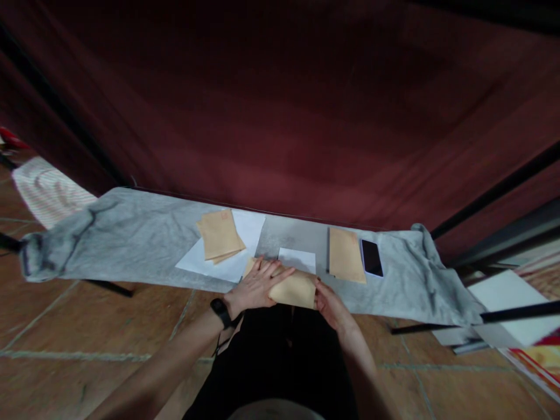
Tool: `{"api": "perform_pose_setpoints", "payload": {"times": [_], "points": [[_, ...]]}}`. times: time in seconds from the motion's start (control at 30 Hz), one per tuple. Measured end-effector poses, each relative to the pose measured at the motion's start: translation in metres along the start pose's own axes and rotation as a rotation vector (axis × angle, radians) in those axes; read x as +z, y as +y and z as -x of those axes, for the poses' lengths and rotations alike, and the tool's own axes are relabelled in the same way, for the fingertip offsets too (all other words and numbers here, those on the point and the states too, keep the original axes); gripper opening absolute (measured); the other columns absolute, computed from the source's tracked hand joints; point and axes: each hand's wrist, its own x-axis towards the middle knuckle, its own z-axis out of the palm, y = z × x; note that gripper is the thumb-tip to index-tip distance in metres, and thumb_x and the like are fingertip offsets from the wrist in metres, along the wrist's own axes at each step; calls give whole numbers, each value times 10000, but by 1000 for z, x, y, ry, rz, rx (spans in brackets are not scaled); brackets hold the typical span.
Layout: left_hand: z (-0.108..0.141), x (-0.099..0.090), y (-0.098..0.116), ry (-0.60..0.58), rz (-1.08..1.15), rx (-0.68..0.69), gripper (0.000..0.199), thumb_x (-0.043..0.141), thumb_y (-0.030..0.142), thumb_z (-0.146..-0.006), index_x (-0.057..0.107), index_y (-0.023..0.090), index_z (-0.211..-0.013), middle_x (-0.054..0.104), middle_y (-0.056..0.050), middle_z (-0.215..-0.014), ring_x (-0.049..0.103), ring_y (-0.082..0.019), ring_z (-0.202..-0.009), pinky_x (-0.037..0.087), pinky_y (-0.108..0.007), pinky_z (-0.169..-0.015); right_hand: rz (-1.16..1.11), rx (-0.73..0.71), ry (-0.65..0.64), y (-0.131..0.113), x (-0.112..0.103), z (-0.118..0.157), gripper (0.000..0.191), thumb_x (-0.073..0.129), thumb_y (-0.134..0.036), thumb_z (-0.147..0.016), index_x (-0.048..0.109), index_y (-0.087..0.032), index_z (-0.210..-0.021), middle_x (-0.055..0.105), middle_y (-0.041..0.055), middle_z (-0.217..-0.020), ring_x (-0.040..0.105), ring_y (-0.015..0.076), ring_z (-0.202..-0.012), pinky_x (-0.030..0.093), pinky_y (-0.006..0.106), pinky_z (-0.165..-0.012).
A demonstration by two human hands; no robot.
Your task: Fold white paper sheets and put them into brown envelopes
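Note:
A brown paper envelope [294,289] lies at the near edge of the cloth-covered bench, over my lap. My left hand [259,284] rests on its left part, palm down with the fingers stretched and spread. A dark band is on that wrist. At the envelope's right edge, my right hand [327,303] grips it between thumb and bent fingers. Just beyond the envelope is a piece of white paper [301,259], partly covered. To the left, several brown envelopes [221,233] overlap on a large white sheet [250,230]. Another brown envelope [345,255] lies on the right.
A phone [371,258] with a dark screen lies beside the right envelope. Grey cloth [131,239] covers the narrow bench, bunched at both ends. A dark red fabric panel [289,134] hangs behind it. Black metal bars [503,189] slant at the sides, above a tiled floor [109,332].

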Motion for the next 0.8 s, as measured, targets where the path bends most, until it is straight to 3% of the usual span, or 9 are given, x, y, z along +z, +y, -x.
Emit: {"api": "perform_pose_setpoints", "payload": {"times": [0.07, 0.2, 0.33, 0.43, 0.57, 0.67, 0.8], "points": [[12, 1, -11, 27, -3, -60, 1089, 753, 420, -705, 110, 316, -1578, 386, -126, -1518, 326, -352, -1414, 48, -565, -1193, 137, -51, 75, -4, -5, -10, 507, 495, -669, -853, 642, -216, -1026, 725, 91, -1040, 702, 234, -889, 559, 352, -739], [42, 9, -37, 88, -55, -235, 1096, 742, 465, -705, 109, 278, -1580, 421, -148, -1470, 340, -354, -1400, 99, -571, -1185, 622, -151, 469, -5, -14, -38, 364, 538, -550, -834, 613, -226, -982, 704, 81, -991, 682, 239, -883, 545, 359, -749], [66, 15, -55, 127, -67, -346, 1107, 734, 467, -700, 106, 228, -1580, 446, -172, -1440, 364, -363, -1381, 143, -560, -1176, 755, -142, 606, 6, -8, -61, 351, 697, -379, -737, 590, -199, -1019, 654, 156, -1113, 599, 323, -1129, 468, 418, -929], [75, 17, -59, 120, -65, -378, 1101, 733, 451, -698, 104, 238, -1576, 435, -163, -1460, 359, -364, -1387, 144, -559, -1173, 962, -95, 710, 13, 3, -71, 418, 707, -333, -740, 563, -165, -1095, 585, 220, -1236, 529, 363, -1226, 442, 437, -960], [77, 19, -60, 105, -49, -401, 1103, 727, 434, -690, 95, 248, -1574, 423, -160, -1475, 349, -364, -1394, 167, -553, -1162, 1067, -35, 744, 12, 8, -83, 406, 701, -288, -731, 560, -132, -1079, 587, 255, -1207, 521, 381, -1230, 437, 446, -966], [74, 21, -63, 92, -49, -397, 1113, 732, 431, -665, 113, 247, -1571, 427, -164, -1466, 344, -369, -1393, 180, -552, -1155, 1010, -39, 738, 8, 2, -90, 355, 715, -252, -693, 574, -164, -1006, 637, 208, -1117, 552, 359, -1188, 447, 426, -960], [73, 23, -64, 91, -37, -397, 1138, 731, 423, -647, 91, 237, -1570, 427, -164, -1466, 342, -366, -1395, 175, -538, -1158, 882, -102, 691, 6, -8, -91, 171, 702, -235, -688, 555, -226, -775, 664, 117, -889, 611, 308, -1045, 475, 383, -901]]}}
